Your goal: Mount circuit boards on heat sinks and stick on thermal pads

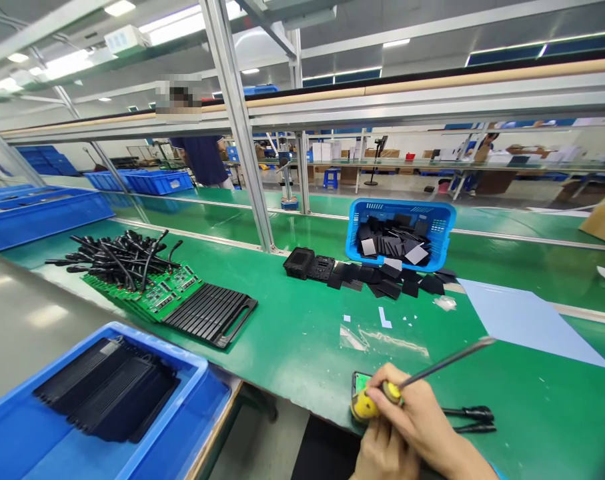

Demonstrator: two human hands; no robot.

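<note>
My right hand [425,417] is closed around the yellow handle of a screwdriver [447,361]. Its metal shaft points up and to the right, away from the work. Just below, my left hand [385,453] has its fingers curled close to the handle; what they hold is hidden. Under both hands, at the table's front edge, a small black case with a green circuit board [359,381] shows only in part. Black cables with connector ends [472,418] stick out to the right of my right hand.
A blue basket [449,233] of dark plates stands behind scattered black pads [367,275] and an open black case [299,263]. Leftward lie green circuit boards with black cables [147,293], a ribbed black panel [209,315] and a blue bin [202,377]. A person [205,160] stands beyond.
</note>
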